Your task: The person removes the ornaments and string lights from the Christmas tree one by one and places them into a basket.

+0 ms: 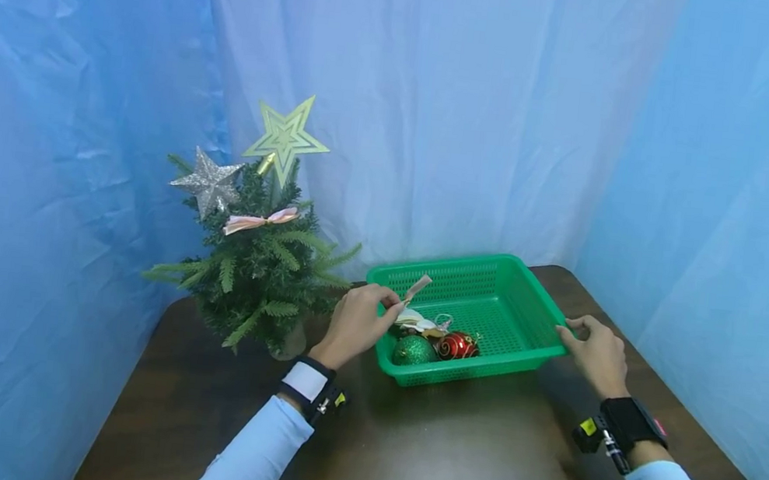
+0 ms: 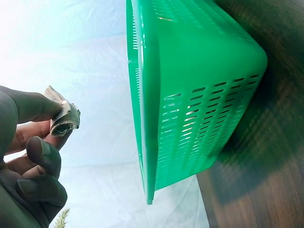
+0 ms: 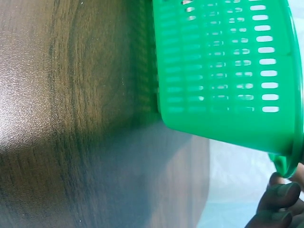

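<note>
My left hand [image 1: 360, 322] pinches a pale pink ribbon bow [image 1: 417, 287] between thumb and fingers, above the left end of a green plastic basket [image 1: 462, 369]. In the left wrist view the ribbon [image 2: 65, 118] shows as a folded beige loop at the fingertips. My right hand [image 1: 596, 354] grips the basket's right rim, its thumb and fingers about the edge. Inside the basket's left end lie a green glitter ball [image 1: 413, 350], a red ball with gold swirls [image 1: 458, 345] and some whitish ornaments [image 1: 418, 320], partly hidden by the left hand.
A small Christmas tree [image 1: 261, 274] stands left of the basket. It bears a gold star [image 1: 286, 138], a silver glitter star [image 1: 210, 184] and a pink bow [image 1: 261, 221]. Blue-white cloth [image 1: 425, 119] hangs around the dark wooden table [image 1: 461, 451].
</note>
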Demonstrator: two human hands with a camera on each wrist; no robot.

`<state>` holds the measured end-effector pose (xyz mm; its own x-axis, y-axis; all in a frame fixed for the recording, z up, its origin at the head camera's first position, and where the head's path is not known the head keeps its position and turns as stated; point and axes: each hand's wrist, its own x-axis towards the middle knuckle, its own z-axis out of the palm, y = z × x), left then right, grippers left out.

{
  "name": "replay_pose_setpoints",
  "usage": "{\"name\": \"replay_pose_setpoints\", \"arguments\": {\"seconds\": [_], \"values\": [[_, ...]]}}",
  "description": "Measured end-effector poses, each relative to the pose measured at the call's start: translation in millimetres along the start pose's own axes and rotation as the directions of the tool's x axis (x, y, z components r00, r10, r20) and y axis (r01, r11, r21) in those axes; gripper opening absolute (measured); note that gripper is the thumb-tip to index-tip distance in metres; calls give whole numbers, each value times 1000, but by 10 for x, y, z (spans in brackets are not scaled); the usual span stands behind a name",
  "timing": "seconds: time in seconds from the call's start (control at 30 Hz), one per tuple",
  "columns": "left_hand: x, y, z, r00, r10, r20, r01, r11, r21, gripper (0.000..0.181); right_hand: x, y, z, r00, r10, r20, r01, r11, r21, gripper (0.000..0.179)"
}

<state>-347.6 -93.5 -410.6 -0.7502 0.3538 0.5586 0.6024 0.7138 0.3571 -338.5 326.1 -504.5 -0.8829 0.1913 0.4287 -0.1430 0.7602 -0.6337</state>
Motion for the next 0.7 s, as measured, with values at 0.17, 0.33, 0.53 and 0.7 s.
{"name": "replay_pose_setpoints", "arguments": {"seconds": [0.17,0.33,0.53,0.7], "values": [[33,-2,49,999,-16,32,16,1000,-4,12,36,35,-5,1000,28,12,-28,999,-15,52],[50,-4,135,996,-28,84,25,999,32,12,17,111,18,1000,2,-13,-2,998,-65,61],[47,50,193,995,-12,100,8,999,43,11,-53,-193,-122,999,42,19,-41,998,-52,51],[77,59,210,995,-4,103,-1,999,49,12,-38,-321,-164,998,57,29,-55,997,-62,41]]}}
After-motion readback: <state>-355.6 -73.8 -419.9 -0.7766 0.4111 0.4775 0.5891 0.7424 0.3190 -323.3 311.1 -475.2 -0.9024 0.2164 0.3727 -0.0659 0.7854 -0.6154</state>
